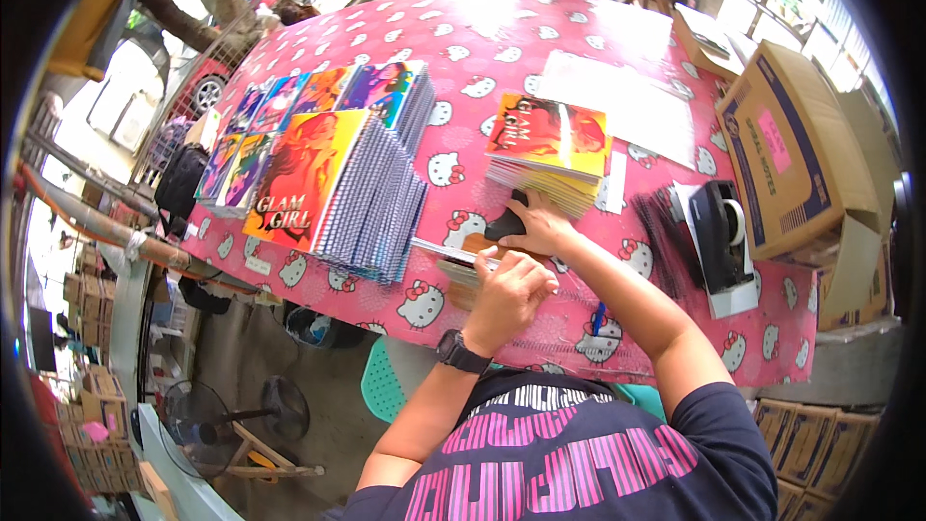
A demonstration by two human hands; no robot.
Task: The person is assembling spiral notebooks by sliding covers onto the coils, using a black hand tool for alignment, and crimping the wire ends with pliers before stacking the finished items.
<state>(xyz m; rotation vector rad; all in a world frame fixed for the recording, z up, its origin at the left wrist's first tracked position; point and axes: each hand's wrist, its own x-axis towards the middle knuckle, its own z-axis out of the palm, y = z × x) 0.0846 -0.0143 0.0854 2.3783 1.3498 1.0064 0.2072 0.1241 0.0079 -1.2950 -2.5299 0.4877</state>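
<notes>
My left hand (pixel 513 291), a dark watch on its wrist, is closed with thumb and fingers at the edge of a thin stack of sheets (pixel 458 268) near the table's front. Just beyond it, my right hand (pixel 542 224) rests with its fingers over a black object (pixel 505 220) on a brown wooden base (pixel 476 242); the hand hides much of it, and its kind is unclear. Past the right hand lies a pile of loose orange and yellow notebook covers (pixel 552 130). Stacked spiral notebooks (pixel 313 174) with colourful covers stand to the left.
A pink patterned cloth covers the table (pixel 424 305). On the right are dark binding coils (pixel 666 236), a black tape dispenser (pixel 721 241) and a cardboard box (pixel 796 159). White sheets (pixel 627 101) lie farther back. A blue pen (pixel 599 318) is near the front edge.
</notes>
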